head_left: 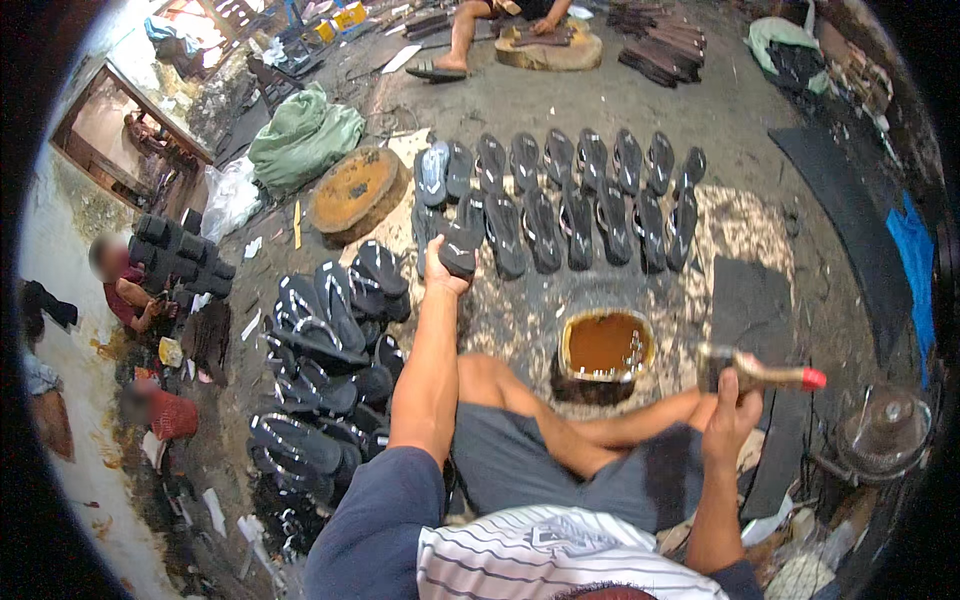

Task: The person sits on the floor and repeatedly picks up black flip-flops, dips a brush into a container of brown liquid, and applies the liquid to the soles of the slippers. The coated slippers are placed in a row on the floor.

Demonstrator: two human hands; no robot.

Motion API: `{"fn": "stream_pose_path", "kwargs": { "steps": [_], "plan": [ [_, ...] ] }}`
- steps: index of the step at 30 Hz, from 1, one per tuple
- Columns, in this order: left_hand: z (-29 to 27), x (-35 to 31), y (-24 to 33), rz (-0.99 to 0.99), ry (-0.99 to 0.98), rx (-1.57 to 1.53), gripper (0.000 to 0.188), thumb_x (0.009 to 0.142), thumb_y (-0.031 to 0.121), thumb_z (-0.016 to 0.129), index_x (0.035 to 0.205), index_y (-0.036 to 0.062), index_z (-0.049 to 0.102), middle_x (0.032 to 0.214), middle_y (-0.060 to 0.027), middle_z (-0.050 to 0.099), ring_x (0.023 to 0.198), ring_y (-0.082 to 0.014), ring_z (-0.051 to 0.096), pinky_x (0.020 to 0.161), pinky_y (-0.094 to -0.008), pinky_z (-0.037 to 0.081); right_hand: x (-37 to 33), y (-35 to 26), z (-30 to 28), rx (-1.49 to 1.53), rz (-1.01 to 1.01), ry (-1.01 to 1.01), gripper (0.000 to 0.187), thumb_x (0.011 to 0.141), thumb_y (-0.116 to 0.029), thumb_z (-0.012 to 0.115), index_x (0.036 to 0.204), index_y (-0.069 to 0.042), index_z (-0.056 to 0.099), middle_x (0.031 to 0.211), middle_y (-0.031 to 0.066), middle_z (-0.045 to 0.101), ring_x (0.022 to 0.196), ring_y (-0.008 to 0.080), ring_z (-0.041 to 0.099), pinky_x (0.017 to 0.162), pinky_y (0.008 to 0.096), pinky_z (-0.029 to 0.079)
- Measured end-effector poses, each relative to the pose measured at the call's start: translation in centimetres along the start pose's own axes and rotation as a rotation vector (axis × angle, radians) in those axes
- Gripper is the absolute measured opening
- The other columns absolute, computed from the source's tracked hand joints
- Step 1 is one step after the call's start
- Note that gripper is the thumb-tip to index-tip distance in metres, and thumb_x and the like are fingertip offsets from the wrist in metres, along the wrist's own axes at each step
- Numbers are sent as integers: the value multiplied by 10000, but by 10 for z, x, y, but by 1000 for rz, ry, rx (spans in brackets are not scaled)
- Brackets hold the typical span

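My left hand (447,272), closed, grips a black flip-flop (459,252) at the left end of the sandal rows. Several black flip-flops (541,232) stand side by side in two rows ahead of me. A closed right hand (732,405) holds a brush (770,372) by its wooden handle, which ends in a red tip at the right. Between my hands sits a squarish tub (564,350) of brown liquid, with the brush well to its right. Beside my left forearm lies a heap of black flip-flops (318,320) with light marks on the straps.
A round wooden block (360,195) and a green sack (307,140) lie at the far left. Black sheets (750,300) lie on the right, near a dark round metal object (884,432). Another person (455,45) sits at the far side by a second wooden block; others sit at left.
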State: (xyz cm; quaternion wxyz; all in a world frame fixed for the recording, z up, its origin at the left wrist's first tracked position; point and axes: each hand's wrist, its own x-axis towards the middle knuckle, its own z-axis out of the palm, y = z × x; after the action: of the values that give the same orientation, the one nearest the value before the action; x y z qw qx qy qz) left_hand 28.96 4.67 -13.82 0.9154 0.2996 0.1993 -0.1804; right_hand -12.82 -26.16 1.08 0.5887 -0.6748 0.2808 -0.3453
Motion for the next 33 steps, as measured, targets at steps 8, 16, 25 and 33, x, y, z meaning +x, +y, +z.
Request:
{"fn": "stream_pose_path", "kwargs": {
  "steps": [8,16,25,33],
  "plan": [
    [44,129,28,153,257,-45,691,901,559,599,1407,106,469,1370,-181,537,1108,-386,619,884,-509,552,21,0,5,-172,9,-27,394,1016,-234,623,1301,20,527,1133,29,581,1023,110,530,914,270,425],
    [-34,-69,38,273,-120,846,374,993,284,628,1308,83,613,1284,-106,643,1120,-210,646,897,-320,511,25,28,53,-337,192,-110,495,990,-365,649,1255,45,564,1169,108,614,1055,181,570,936,330,454],
    [-169,-408,170,888,1378,1669,618,786,326,794,1283,132,482,1046,-54,664,1087,-314,599,955,-549,360,49,71,66,-65,120,-288,445,981,-349,671,1183,45,621,1124,101,659,1020,172,593,917,336,474],
    [-120,-429,130,1259,763,2014,266,910,-16,510,1117,23,673,1097,-147,673,1068,-295,627,957,-384,469,58,126,112,-591,-126,-654,380,911,-368,709,1048,-13,713,1068,236,709,1038,387,672,858,445,519]
  ]
}}
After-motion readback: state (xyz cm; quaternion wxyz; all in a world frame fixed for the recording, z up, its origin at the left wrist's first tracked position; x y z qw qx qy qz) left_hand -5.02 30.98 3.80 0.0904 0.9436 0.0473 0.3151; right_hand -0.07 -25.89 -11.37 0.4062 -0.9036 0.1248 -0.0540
